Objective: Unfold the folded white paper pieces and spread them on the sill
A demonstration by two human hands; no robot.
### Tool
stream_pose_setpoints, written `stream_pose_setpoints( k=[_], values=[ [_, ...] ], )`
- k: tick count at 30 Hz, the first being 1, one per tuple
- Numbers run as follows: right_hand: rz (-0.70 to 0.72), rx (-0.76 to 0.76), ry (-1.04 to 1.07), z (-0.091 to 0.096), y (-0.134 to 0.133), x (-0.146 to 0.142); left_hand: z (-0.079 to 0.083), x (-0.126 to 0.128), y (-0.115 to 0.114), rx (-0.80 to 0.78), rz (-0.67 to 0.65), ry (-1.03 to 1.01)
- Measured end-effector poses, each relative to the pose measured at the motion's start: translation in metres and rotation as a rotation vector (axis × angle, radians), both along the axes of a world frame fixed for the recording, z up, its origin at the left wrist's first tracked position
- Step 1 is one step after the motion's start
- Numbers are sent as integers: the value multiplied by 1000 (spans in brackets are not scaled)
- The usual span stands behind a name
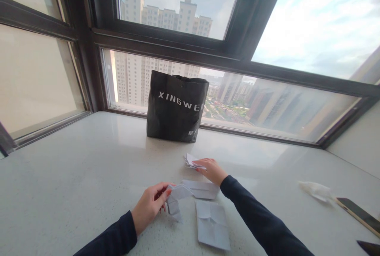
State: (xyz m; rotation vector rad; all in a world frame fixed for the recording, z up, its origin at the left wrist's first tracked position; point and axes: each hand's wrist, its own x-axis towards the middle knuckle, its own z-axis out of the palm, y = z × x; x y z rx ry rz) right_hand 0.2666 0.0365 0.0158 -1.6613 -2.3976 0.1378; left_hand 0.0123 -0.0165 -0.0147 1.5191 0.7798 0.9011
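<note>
My left hand pinches a folded white paper piece near the front of the pale stone sill. My right hand reaches further out, with its fingers closed on a small folded paper figure. Between the hands lies another folded white sheet. A flat folded paper rests just in front of it, close to my right sleeve.
A black bag with white lettering stands against the window frame at the back. On the right lie a crumpled white paper and a phone. A dark object's corner shows at the bottom right.
</note>
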Motion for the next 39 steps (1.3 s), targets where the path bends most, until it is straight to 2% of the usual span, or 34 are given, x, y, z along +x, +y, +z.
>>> stream_pose_setpoints(
  k=[5, 12, 20, 24, 30, 35, 39],
  values=[
    [6, 77, -75, 2, -8, 1, 4, -1, -2, -5, -14, 0],
    [70, 104, -154, -3, -16, 0, 3, -1, -2, -7, -8, 1],
    [32, 162, -177, -3, 7, 0, 1, 0, 0, -5, 0, 4],
    [24, 180, -123, -3, 9, 6, 2, 0, -1, -37, 3, -13],
    [11, 182, -19, 14, -20, 14, 5, -1, 2, -99, 43, -45],
    [112, 31, 25, 23, -59, 22, 5, -1, 4, -120, 57, -62],
    [120, -74, 23, 16, -77, 29, 5, -1, 4, -102, 49, -58]
  ],
)
